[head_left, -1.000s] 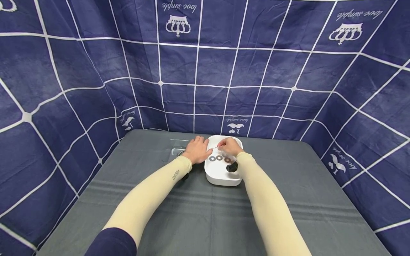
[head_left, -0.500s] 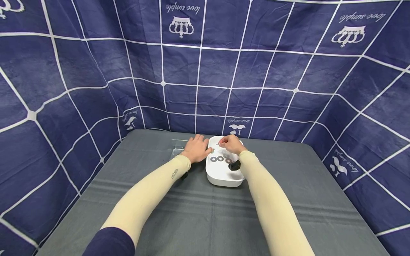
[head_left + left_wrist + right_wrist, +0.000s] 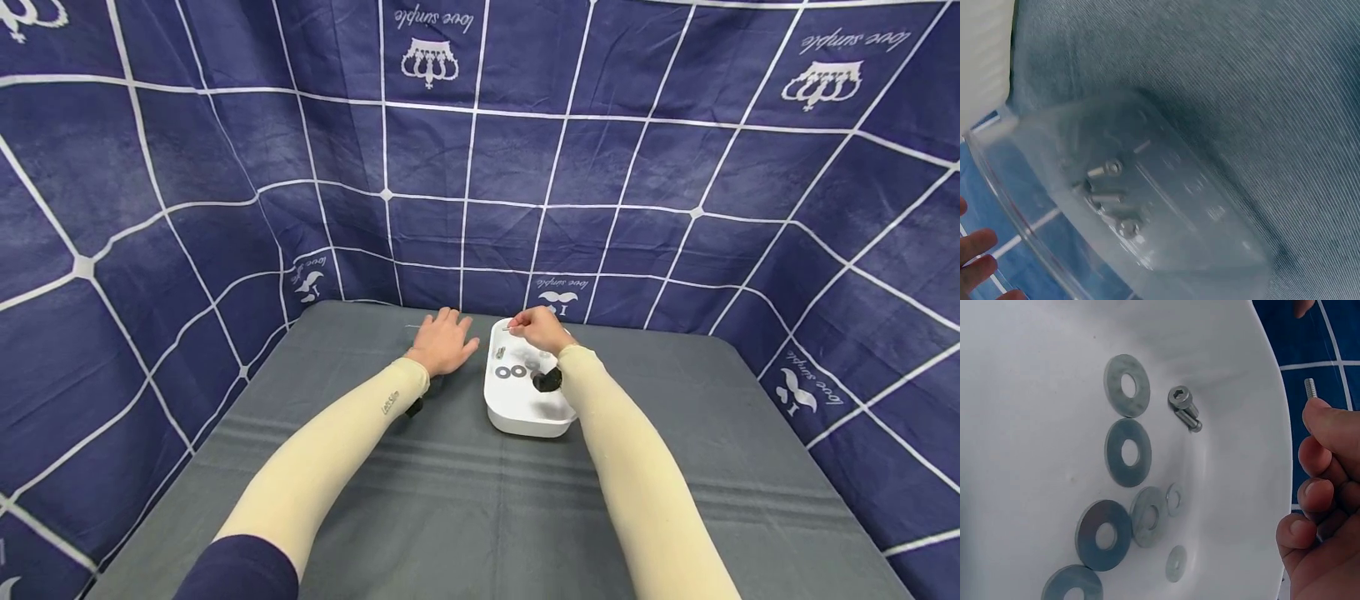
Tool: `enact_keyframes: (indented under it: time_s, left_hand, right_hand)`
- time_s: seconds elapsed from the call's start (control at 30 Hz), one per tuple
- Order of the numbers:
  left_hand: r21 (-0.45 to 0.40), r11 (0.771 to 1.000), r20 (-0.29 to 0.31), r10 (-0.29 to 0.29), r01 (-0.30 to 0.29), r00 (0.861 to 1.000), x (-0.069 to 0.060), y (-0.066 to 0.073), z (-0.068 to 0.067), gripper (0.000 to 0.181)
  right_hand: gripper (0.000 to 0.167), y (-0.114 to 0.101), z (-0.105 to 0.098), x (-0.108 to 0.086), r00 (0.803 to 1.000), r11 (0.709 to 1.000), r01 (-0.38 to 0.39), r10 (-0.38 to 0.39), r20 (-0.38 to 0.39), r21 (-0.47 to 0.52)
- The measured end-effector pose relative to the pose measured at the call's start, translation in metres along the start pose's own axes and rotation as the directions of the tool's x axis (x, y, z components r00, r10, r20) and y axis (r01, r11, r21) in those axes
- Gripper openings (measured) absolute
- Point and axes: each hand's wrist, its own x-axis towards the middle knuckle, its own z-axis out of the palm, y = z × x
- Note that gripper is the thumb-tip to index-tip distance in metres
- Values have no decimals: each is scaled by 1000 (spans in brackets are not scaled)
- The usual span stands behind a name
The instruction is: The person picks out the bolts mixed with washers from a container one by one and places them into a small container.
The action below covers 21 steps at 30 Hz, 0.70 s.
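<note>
My right hand [image 3: 542,329] is over the far end of a white tray [image 3: 528,427] and pinches a small bolt [image 3: 1310,388] between thumb and forefinger, its threaded end sticking out. Inside the tray lie two hex-socket bolts [image 3: 1180,399] side by side and several flat washers [image 3: 1129,452] of different sizes. To the left of the tray, my left hand [image 3: 441,343] has its fingers spread and grips nothing. It is at a clear plastic box [image 3: 1222,250], mostly hidden by the hand in the head view. Several bolts [image 3: 1107,197] lie in that box.
A grey cloth [image 3: 420,508] covers the table. Behind it and along both sides hangs a blue curtain [image 3: 502,158] with white lines. The tray and the clear box stand near the table's far edge.
My left hand has left the tray's left rim and moved left over the clear box. My right hand, still pinching a bolt, has moved slightly toward the tray's far end.
</note>
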Motion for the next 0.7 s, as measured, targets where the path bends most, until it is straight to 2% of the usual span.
enact_keyframes:
  time_s: [0.43,0.7]
  left_hand:
    - [3,1000,-23,-30,30,999,-9,-26,0,60]
    - [5,998,-8,-64,64,998,-18,-38,-1,60]
  right_hand:
    - [14,-17,0,10,999,999,34,-34,27,7]
    - [15,-28,6,16,998,998,55,-55,41,-12]
